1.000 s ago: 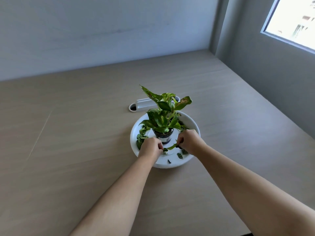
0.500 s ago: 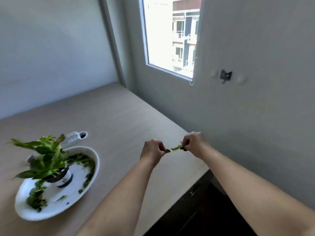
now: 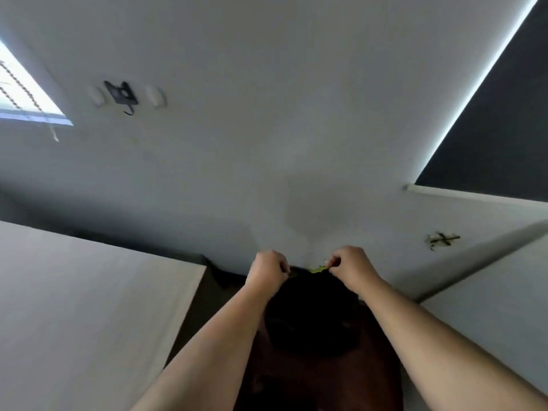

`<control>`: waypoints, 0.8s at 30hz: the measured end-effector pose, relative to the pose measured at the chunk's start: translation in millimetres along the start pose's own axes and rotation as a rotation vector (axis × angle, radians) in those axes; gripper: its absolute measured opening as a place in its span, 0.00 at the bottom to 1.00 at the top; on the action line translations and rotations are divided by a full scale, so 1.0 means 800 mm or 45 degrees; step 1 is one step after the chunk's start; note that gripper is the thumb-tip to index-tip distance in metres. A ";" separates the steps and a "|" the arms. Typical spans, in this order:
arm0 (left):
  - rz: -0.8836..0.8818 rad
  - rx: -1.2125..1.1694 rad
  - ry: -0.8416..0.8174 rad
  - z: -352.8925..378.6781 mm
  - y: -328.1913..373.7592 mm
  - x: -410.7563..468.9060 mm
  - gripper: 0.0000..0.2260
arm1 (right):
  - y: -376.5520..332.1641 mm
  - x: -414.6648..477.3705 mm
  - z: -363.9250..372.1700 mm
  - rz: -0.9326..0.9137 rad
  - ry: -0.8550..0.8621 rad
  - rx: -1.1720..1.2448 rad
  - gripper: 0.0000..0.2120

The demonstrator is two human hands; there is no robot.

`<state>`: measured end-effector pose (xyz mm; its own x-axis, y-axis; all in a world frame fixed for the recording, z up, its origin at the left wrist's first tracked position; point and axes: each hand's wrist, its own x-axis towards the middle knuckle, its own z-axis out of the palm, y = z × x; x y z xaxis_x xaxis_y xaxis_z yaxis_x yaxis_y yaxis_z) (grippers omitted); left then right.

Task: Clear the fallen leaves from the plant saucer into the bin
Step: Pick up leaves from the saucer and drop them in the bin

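Observation:
My left hand (image 3: pixel 268 271) and my right hand (image 3: pixel 350 266) are both pinched shut on green leaf pieces. A yellow-green leaf (image 3: pixel 318 269) sticks out from my right fingers, and a small green bit (image 3: pixel 293 273) shows at my left fingers. Both hands hover above the far rim of a black round bin (image 3: pixel 311 318) that stands on the dark floor below, between two light surfaces. The plant and its saucer are out of view.
The light wooden table (image 3: pixel 89 307) ends at the left of the bin. Another pale surface (image 3: pixel 489 307) lies on the right. A grey wall (image 3: pixel 267 143) is straight ahead, with a black hook (image 3: pixel 121 94), a window at far left and a dark panel at upper right.
My view has swung right, away from the saucer and plant. Both hands carried the leaf pieces off the table edge and now hold them over the black bin.

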<state>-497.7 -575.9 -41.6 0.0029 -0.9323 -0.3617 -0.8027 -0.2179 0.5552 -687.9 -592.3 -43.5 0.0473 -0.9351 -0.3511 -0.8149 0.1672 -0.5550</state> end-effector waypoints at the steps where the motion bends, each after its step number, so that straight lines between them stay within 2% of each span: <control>1: -0.019 0.008 -0.045 0.018 -0.006 0.010 0.06 | 0.017 0.004 0.012 0.046 -0.015 0.007 0.07; 4: -0.069 -0.002 -0.150 0.080 -0.036 0.049 0.07 | 0.068 0.024 0.063 0.193 -0.070 0.021 0.07; 9: -0.155 -0.056 -0.237 0.157 -0.083 0.121 0.04 | 0.131 0.073 0.144 0.268 -0.099 0.064 0.06; 13: -0.168 -0.023 -0.349 0.188 -0.092 0.155 0.06 | 0.161 0.093 0.170 0.304 -0.239 -0.021 0.14; 19: -0.166 0.091 -0.408 0.170 -0.083 0.152 0.11 | 0.155 0.083 0.159 0.356 -0.180 0.019 0.12; 24: -0.099 0.172 -0.297 0.104 -0.051 0.120 0.13 | 0.089 0.079 0.096 0.209 -0.130 -0.035 0.12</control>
<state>-514.3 -632.3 -161.0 -0.0570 -0.8191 -0.5709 -0.8778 -0.2313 0.4195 -698.8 -615.5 -163.1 -0.0302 -0.8593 -0.5106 -0.8318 0.3049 -0.4639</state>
